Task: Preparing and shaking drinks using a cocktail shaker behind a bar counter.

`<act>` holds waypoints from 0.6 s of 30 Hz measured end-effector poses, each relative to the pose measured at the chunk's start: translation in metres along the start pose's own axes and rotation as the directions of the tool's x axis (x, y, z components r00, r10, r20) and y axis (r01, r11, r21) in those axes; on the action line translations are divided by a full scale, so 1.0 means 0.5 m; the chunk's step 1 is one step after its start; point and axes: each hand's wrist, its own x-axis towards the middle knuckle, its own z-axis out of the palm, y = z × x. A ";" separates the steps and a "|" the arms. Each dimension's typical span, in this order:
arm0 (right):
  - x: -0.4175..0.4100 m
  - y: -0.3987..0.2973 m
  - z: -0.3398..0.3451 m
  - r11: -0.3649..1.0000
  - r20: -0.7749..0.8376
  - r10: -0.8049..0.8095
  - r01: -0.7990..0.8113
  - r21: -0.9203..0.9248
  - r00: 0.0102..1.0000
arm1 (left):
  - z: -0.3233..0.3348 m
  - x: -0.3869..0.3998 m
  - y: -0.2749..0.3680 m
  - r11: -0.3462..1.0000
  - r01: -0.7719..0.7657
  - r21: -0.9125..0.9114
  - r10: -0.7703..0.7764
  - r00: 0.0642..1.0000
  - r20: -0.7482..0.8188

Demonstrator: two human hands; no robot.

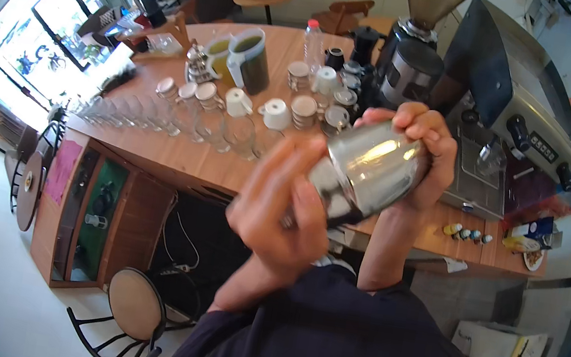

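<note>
Both hands hold a shiny metal cocktail shaker (376, 167) tilted in front of my chest, above the counter's near edge. My left hand (284, 206) grips its narrower end at the lower left, and motion blurs the fingers. Around the broad, rounded end at the upper right, my right hand (423, 149) curls its fingers. The shaker's narrow tip is mostly hidden by my left hand. Beyond it on the wooden counter (173, 153) stand white cups (275, 114), stacked saucers (303, 112) and a row of clear glasses (210, 126).
Two plastic pitchers of dark liquid (250, 62) stand farther back beside a clear bottle with a red cap (312, 44). A coffee grinder (413, 67) and an espresso machine (527, 115) occupy the right. Small bottles (462, 234) line the counter; a chair (133, 305) stands lower left.
</note>
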 end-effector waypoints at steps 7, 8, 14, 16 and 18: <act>-0.113 0.150 -0.038 0.874 -0.637 0.424 -0.106 0.475 0.644 | 0.036 0.055 -0.038 0.941 0.008 0.338 -0.180 0.857 0.483; -0.133 0.169 -0.031 0.869 -0.641 0.433 -0.106 0.483 0.634 | 0.062 0.028 -0.007 0.841 -0.148 0.520 -0.218 0.788 0.576; -0.235 0.247 -0.107 0.306 -0.036 0.511 -0.143 0.941 0.859 | 0.035 0.011 0.017 0.915 -0.006 0.404 -0.273 0.728 0.629; -0.188 0.193 -0.110 0.676 -0.374 0.522 -0.104 0.730 0.767 | 0.038 0.011 -0.017 0.959 0.150 0.240 -0.269 0.747 0.608; -0.142 0.133 -0.092 0.959 -0.546 0.234 -0.100 0.264 0.804 | 0.042 -0.018 -0.062 0.967 0.210 0.143 -0.253 0.754 0.606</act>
